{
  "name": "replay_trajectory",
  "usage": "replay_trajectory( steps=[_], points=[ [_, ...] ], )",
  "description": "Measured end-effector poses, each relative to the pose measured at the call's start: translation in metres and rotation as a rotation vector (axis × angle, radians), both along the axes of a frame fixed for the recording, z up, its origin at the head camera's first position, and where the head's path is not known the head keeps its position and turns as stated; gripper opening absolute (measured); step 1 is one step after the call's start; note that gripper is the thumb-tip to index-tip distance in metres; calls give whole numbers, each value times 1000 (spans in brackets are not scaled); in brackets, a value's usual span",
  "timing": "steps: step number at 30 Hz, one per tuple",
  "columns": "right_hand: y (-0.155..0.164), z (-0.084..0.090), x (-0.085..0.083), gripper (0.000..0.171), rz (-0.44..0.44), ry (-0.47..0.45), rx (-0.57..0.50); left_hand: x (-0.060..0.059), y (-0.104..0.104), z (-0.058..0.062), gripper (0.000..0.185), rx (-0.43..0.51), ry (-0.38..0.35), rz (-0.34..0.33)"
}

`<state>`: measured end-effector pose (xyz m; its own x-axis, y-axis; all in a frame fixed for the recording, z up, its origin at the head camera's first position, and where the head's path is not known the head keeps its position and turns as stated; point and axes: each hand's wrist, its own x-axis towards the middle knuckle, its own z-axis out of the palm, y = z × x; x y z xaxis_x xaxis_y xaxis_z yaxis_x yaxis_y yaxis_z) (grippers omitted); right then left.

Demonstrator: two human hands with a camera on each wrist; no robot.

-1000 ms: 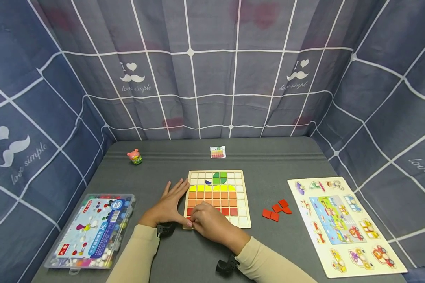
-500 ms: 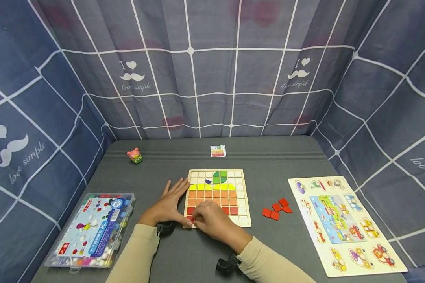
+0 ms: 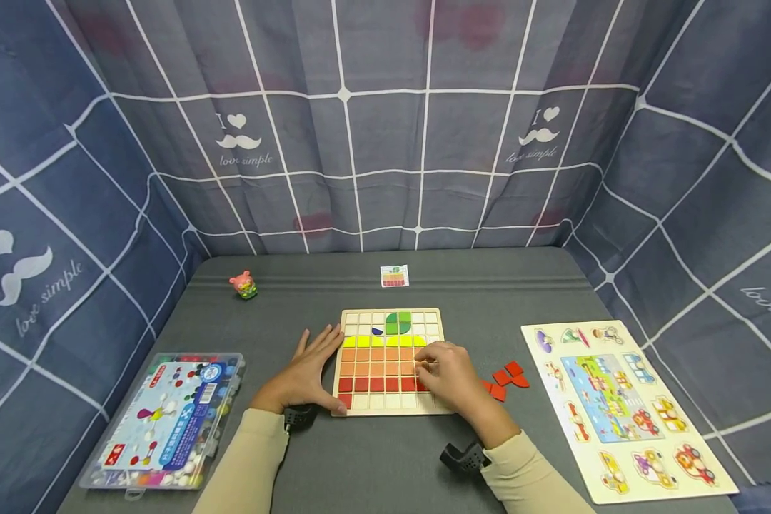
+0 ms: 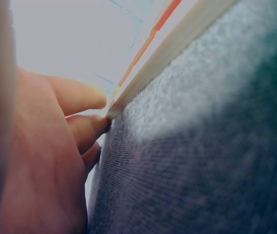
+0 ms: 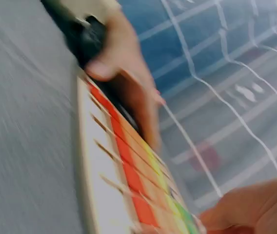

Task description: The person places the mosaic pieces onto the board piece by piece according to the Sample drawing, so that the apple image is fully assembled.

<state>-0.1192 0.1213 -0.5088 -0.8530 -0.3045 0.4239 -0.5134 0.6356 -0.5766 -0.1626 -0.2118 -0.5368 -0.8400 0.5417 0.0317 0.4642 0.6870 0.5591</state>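
Note:
A square wooden grid board [image 3: 385,402] lies mid-table, its cells filled with green, yellow, orange and red tiles. One red tile [image 3: 345,401] sits in the bottom-left cell; the other bottom cells in sight are bare. My left hand [image 3: 305,375] rests along the board's left edge, fingers spread and thumb at the near corner. In the left wrist view, its fingertips touch the board's side [image 4: 168,56]. My right hand [image 3: 451,373] hovers over the board's right side, fingers loosely bent, no tile visible in it. Beyond it lie several loose red tiles [image 3: 502,377], one partly hidden by the hand.
A small pattern card [image 3: 395,276] lies behind the board. A pink toy figure [image 3: 243,285] stands at the back left. To the left is a clear plastic case [image 3: 163,421] of coloured parts, and at the right a wooden picture puzzle [image 3: 630,414].
My right hand has left the bottom-left corner and moved right across the board, uncovering the red tile in the corner cell. My left hand has stayed in place.

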Motion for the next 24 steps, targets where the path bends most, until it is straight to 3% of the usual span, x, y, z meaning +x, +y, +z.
replay_trajectory(
  steps=[4, 7, 13, 18, 24],
  points=[
    [37, 4, 7, 21, -47, -157, 83, 1, 0, 0, 154, 0, 0, 3],
    [62, 7, 13, 28, -64, -204, 146, 1, 1, 1, 155, 0, -4, 7],
    [104, 10, 22, 41, -54, -176, 243, 0, 1, 2, 155, -15, -2, 13],
    [116, 8, 27, 44, -10, -177, 308, 0, 2, 3, 156, -32, -14, 20],
    [113, -7, 26, 33, 18, -31, 279, 0, 3, 3, 156, -34, -21, 16]
  ],
)
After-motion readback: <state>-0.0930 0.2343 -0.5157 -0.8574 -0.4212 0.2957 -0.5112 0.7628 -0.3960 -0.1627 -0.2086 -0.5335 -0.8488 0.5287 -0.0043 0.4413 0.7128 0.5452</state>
